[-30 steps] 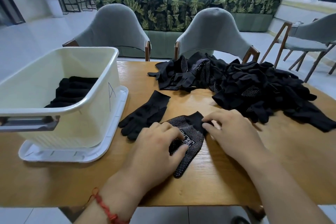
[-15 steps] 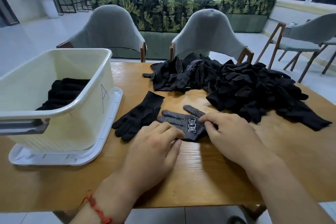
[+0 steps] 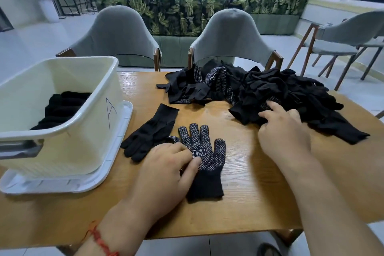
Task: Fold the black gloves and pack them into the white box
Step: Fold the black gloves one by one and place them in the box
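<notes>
At the near edge of the table (image 3: pixel 249 203), the left wrist wears a red string bracelet (image 3: pixel 101 241) that is partly cut off by the bottom of the view. The left hand (image 3: pixel 166 170) lies flat and relaxed, its fingers pressing on the left side of a dotted glove (image 3: pixel 205 158). This glove lies spread out, dots up, with its cuff toward the near edge and its fingers pointing away. The hand covers part of its palm and of the white mark printed there.

Bare wood runs to the right of the dotted glove, as far as the right forearm. The right hand (image 3: pixel 284 135) is blurred. Its forefinger and thumb reach out and touch the near edge of the glove pile (image 3: pixel 280 97), and its other fingers are curled under, so I cannot tell whether it grips any cloth.

Left of the dotted glove, and just touching its little finger, a plain glove (image 3: pixel 151 131) lies flat and slanted. Further left, at the table's left edge, the white box (image 3: pixel 62 114) stands on a white lid (image 3: pixel 99 181). Both are cut off by the frame, and the box's wall hides most of the folded gloves (image 3: pixel 60 106) inside it.

The pile spreads along the far and right edges, and single gloves in it are hard to make out. Two grey chairs (image 3: pixel 116 33) stand behind the far edge.
</notes>
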`<state>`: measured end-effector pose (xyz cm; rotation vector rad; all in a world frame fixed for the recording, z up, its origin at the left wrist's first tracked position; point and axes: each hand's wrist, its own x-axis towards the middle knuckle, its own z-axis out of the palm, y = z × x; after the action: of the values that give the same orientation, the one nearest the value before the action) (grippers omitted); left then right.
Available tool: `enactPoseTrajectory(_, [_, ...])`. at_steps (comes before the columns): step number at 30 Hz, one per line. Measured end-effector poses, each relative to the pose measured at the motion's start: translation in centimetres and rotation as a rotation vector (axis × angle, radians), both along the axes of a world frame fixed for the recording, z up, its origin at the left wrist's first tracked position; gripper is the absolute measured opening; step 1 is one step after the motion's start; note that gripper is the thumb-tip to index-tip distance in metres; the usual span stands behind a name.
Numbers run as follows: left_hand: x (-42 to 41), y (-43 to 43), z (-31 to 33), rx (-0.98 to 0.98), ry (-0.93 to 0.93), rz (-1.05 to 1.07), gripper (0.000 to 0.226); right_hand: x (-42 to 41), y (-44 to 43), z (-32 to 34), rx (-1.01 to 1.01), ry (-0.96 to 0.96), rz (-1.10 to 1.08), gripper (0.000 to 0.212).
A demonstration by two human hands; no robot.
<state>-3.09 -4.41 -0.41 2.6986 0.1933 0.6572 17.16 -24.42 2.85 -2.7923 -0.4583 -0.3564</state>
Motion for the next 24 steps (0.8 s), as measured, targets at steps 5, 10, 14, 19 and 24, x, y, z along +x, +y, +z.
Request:
enactPoseTrajectory(5, [-0.3,0.3,-0.3,0.001,-0.013,0.051,0.019,0.4,0.0,-0.2,0.002,-0.032,0.023,0.053])
enactPoseTrajectory(10, [-0.5,1.0,-0.7,-0.014,0.061,0.017,0.022,-0.7,0.7,0.3,0.244,-0.256,0.168,0.032])
enactPoseTrajectory(14, [-0.8,1.7,-0.7,-0.022,0.113,0.020,0.035,-3.0,2.3,1.1,0.267,-0.314,0.332,0.018])
enactPoseTrajectory(19, [-1.3,1.9,-0.1,-0.033,0.089,0.074,0.036,-2.4,2.7,0.7,0.441,-0.021,0.408,0.021])
enactPoseTrajectory(24, [-0.9,1.8,-0.2,-0.030,0.038,0.137,0.031,-1.6,2.7,-0.2,0.245,0.034,0.521,0.037])
